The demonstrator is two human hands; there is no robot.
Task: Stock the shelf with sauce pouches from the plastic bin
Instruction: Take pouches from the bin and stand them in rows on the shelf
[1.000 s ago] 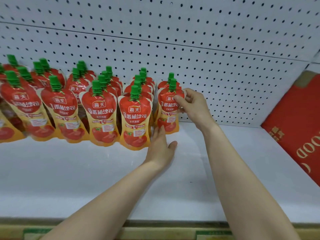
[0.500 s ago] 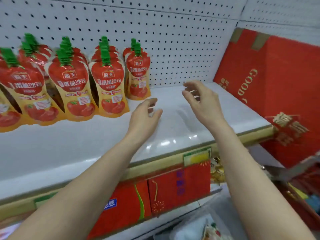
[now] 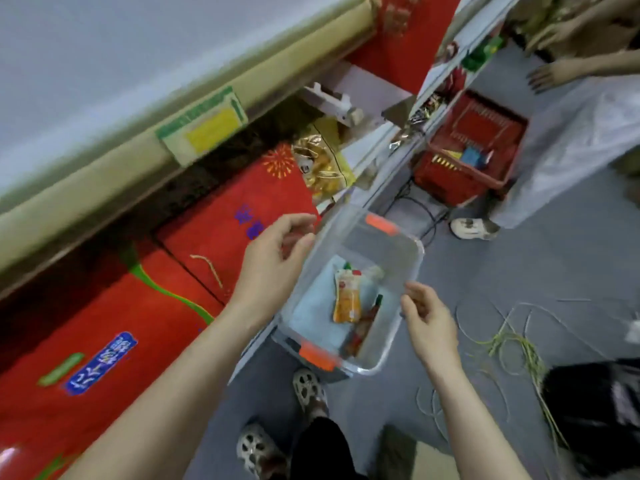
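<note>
A clear plastic bin (image 3: 398, 327) with orange latches sits on the grey floor below the shelf. Two sauce pouches lie inside it: one yellow-and-red pouch (image 3: 347, 296) flat on a pale blue lining, another red pouch (image 3: 363, 327) with a green cap beside it near the right wall. My left hand (image 3: 273, 261) hovers over the bin's left rim, fingers curled and apart, holding nothing. My right hand (image 3: 427, 317) hangs over the right rim, fingers spread and empty. The white shelf (image 3: 86, 64) with its beige front edge fills the upper left.
Red cartons (image 3: 114, 306) stand under the shelf at left. A red shopping basket (image 3: 467, 161) sits further along the aisle. Another person's hand (image 3: 550, 74) and shoe (image 3: 474, 228) show at upper right. Loose green straps (image 3: 512, 344) lie on the floor; my own shoes (image 3: 308, 389) are beside the bin.
My view has swung down from the stocked shelf to the bin on the floor. Both hands let go of the pouches on the shelf and dropped toward the bin, empty.
</note>
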